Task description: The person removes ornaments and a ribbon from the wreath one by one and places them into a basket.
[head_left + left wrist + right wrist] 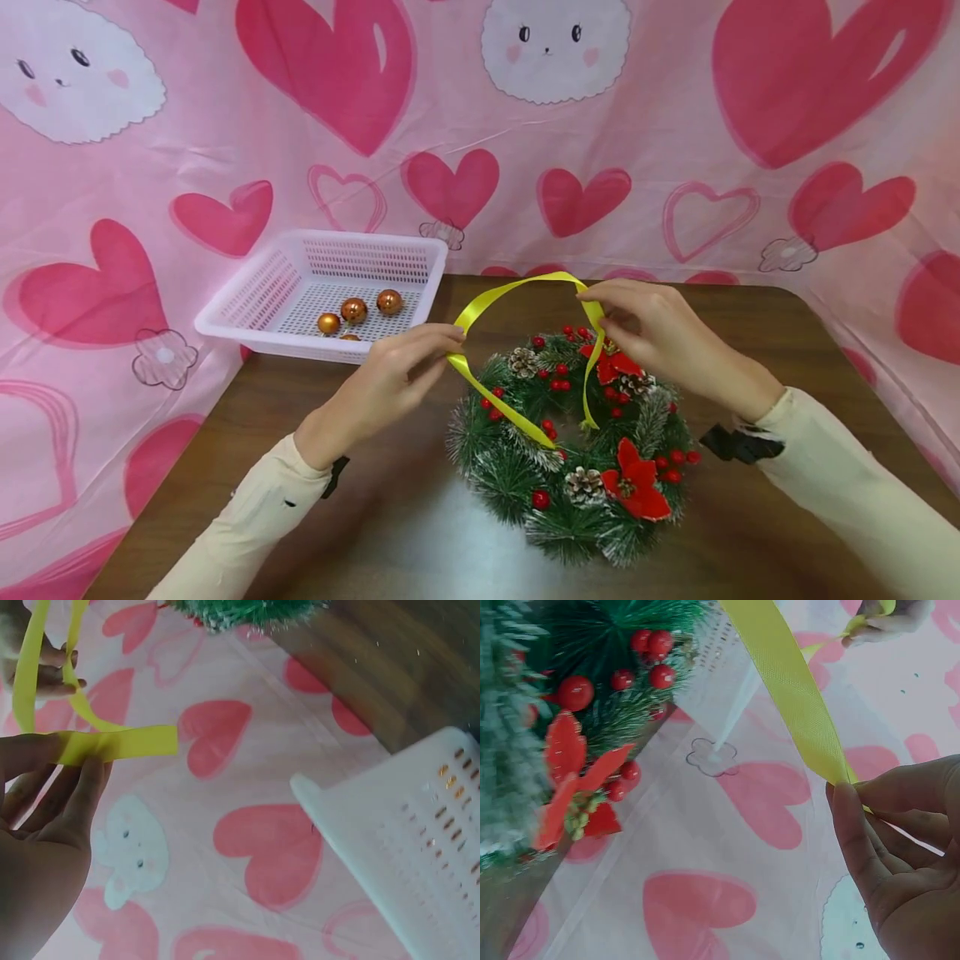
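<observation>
A yellow ribbon [517, 290] arches between both hands above a green wreath [510, 479], its two tails hanging down over the wreath. My left hand [386, 375] pinches the ribbon between thumb and fingers at the left; in the left wrist view a flat ribbon end [150, 741] sticks out past the fingertips. With thumb and forefinger, my right hand [660, 333] pinches the ribbon on the right side. The wreath lies on the table and carries red flowers [636, 482], pinecones [583, 485] and red berries [540, 500].
A white plastic basket [247, 337] stands at the back left of the brown wooden table [360, 500]. Several shiny copper balls [354, 310] lie in it. Behind the table hangs a pink cloth [480, 125] with hearts.
</observation>
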